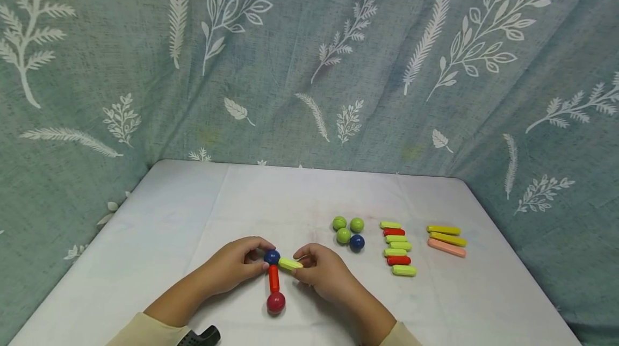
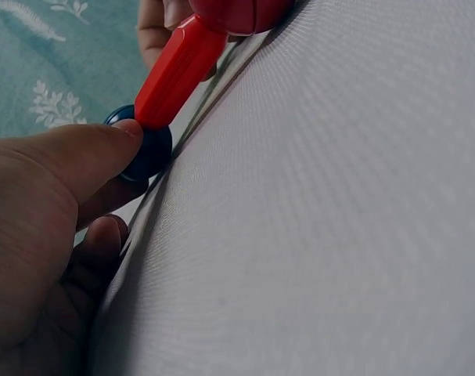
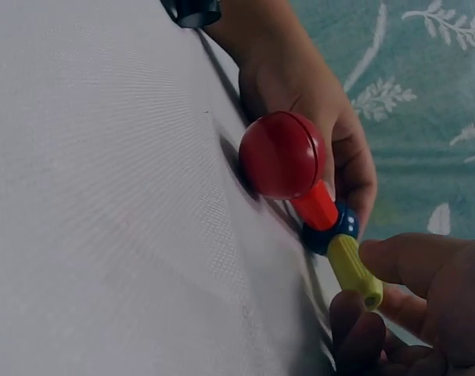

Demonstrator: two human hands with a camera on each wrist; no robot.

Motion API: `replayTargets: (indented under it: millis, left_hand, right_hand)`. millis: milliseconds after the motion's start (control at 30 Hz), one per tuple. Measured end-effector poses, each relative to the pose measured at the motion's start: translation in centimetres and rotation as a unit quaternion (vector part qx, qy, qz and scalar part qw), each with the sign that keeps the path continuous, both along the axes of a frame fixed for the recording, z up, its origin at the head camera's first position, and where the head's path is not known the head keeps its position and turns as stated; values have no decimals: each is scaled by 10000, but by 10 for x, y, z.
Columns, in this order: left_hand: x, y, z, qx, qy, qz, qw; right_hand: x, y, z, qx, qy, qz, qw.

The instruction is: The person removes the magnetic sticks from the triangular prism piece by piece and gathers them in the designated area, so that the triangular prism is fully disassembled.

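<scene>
My left hand (image 1: 237, 264) pinches a dark blue ball (image 1: 272, 257) between thumb and fingers. From that ball a red rod (image 1: 274, 279) runs toward me and ends in a larger red ball (image 1: 276, 303) on the table. My right hand (image 1: 325, 272) pinches the outer part of a yellow-green rod (image 1: 290, 264), whose other end meets the blue ball. In the right wrist view this rod (image 3: 353, 270) lines up against the blue ball (image 3: 331, 229), its free end showing a hole. The left wrist view shows the thumb on the blue ball (image 2: 149, 153) beside the red rod (image 2: 181, 72).
Right of my hands lie several green balls (image 1: 343, 236) with a blue ball (image 1: 357, 243). Farther right are a column of short yellow-green and red rods (image 1: 398, 260), then longer yellow rods (image 1: 447, 238) and an orange-pink rod (image 1: 447, 247). A patterned curtain (image 1: 300, 66) surrounds the white table (image 1: 271, 190).
</scene>
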State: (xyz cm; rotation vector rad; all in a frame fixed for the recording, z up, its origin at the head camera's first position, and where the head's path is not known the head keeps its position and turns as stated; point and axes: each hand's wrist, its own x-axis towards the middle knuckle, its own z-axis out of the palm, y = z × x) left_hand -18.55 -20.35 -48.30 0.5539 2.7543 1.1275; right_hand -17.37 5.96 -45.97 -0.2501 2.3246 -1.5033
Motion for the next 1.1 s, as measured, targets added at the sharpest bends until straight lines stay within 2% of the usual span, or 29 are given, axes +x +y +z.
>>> replayTargets:
  millis: [300, 567, 700, 933, 1100]
  left_hand:
    - [0, 0, 3, 1, 39, -35, 10000]
    - [1, 1, 3, -37, 112, -96, 9999]
    - [0, 1, 3, -57, 138, -111, 9998]
    - [0, 0, 3, -66, 106, -129, 9998]
    - [0, 0, 1, -32, 75, -144, 9999]
  right_hand:
    - [2, -5, -2, 227, 287, -124, 9993]
    - [4, -4, -6, 55, 462, -305, 9985]
    - [4, -3, -8, -72, 501, -327, 9982]
    - [4, -3, -8, -23, 466, -316, 9984]
    - [4, -2, -12, 97, 593, -247, 9979]
